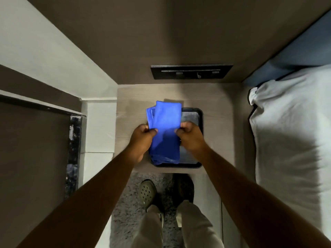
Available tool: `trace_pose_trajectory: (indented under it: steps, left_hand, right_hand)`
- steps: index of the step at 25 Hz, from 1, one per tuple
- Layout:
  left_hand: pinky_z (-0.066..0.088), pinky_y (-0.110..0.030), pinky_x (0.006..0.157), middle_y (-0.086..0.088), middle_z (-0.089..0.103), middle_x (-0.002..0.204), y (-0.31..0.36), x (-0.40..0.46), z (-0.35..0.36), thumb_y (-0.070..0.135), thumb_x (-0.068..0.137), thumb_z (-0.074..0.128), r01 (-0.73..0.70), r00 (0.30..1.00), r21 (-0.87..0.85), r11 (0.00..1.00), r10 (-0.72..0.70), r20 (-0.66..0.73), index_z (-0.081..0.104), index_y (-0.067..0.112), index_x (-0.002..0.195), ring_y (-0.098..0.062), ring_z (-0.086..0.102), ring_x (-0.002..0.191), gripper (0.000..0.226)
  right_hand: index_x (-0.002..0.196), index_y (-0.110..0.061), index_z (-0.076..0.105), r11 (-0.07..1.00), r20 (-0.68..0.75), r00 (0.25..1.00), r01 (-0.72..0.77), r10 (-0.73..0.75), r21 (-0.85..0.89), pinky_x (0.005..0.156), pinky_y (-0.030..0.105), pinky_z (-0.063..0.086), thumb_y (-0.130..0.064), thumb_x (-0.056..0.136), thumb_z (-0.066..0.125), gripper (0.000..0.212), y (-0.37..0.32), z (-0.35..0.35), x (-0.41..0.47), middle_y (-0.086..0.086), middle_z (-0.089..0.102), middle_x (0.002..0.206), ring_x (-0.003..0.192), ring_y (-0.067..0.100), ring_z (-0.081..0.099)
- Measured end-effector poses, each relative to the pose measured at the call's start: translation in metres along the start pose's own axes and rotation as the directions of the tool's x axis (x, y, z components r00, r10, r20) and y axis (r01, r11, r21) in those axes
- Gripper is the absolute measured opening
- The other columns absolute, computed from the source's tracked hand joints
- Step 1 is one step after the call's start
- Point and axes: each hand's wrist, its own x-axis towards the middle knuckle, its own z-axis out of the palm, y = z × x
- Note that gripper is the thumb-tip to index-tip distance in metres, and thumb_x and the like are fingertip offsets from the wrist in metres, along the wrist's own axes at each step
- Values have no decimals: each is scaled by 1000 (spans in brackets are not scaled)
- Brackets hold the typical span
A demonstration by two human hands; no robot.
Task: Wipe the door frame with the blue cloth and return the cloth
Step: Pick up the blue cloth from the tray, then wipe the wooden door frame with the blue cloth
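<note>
The folded blue cloth [165, 129] is held over a dark tray [194, 113] on a small wooden bedside table [218, 126]. My left hand [141, 138] pinches the cloth's left edge. My right hand [189, 136] pinches its right edge. The cloth's far end stands up past the tray's back rim, and its near end droops onto the tray. A dark door frame [35, 104] runs along the left of the view, apart from both hands.
A black switch panel [191, 71] sits on the brown wall behind the table. A bed with a white pillow [290, 133] lies right of the table. A dark marble strip [73, 154] and white wall lie left. My feet stand on a grey rug [125, 203].
</note>
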Motion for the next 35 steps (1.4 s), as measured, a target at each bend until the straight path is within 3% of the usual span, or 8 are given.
trace_pose_trajectory:
  steps: [4,8,12,16,21,24,28,35]
  left_hand:
    - [52,-39,72,-15,68,92,49,-92,-56,9,88,59,-61,996,-132,989,52,-71,59,6,93,-26,63,79,6]
    - [56,-50,83,-17,70,102,93,-197,-122,5,87,59,-175,969,-265,948,118,-219,57,7,99,-32,67,90,12]
    - [56,-49,83,-18,72,95,108,-299,-191,2,84,62,-354,897,-335,873,214,-388,56,10,100,-36,69,93,19]
    - [55,-51,87,-15,73,92,89,-397,-243,-4,84,58,-557,778,-340,758,333,-532,59,16,102,-32,69,88,28]
    - [57,-25,69,8,76,92,11,-549,-305,-8,82,57,-709,565,-226,668,347,-748,64,37,100,-11,72,87,49]
    - [57,-25,71,10,73,97,-53,-648,-332,-8,82,56,-733,390,-117,670,273,-880,61,39,103,-6,71,85,52]
    - [57,-38,84,-1,71,105,-118,-756,-356,0,82,56,-721,163,-8,693,158,-974,56,25,120,-17,69,94,46]
    - [56,-33,78,4,68,105,-176,-871,-402,16,89,57,-711,-150,101,696,-10,-989,56,26,116,-12,66,93,28]
  right_hand:
    - [96,-15,56,993,86,991,95,-102,76,79,45,53,-2,87,56,16,-78,6,-64,15,67,95,84,26,64]
    - [95,-28,51,958,232,931,260,-282,121,75,41,54,-1,87,55,29,-168,23,-144,16,68,101,86,25,66]
    - [95,-35,50,870,366,793,476,-487,129,53,17,46,1,87,56,37,-242,50,-234,14,67,95,72,12,64]
    - [97,-42,52,770,483,626,611,-612,185,63,32,51,1,87,54,44,-285,89,-332,8,65,99,77,20,65]
    - [105,-43,55,630,599,375,718,-707,295,69,24,56,4,87,51,50,-275,166,-483,-8,65,98,72,3,65]
    - [109,-39,55,553,666,205,749,-717,365,66,23,53,6,87,51,50,-252,213,-584,-7,64,100,68,6,58]
    - [116,-33,55,428,678,-2,773,-735,467,70,13,51,5,85,51,49,-224,256,-705,-14,61,108,75,-6,58]
    - [129,-17,53,240,618,-250,764,-746,599,98,38,48,4,85,50,49,-211,314,-853,4,58,126,109,16,57]
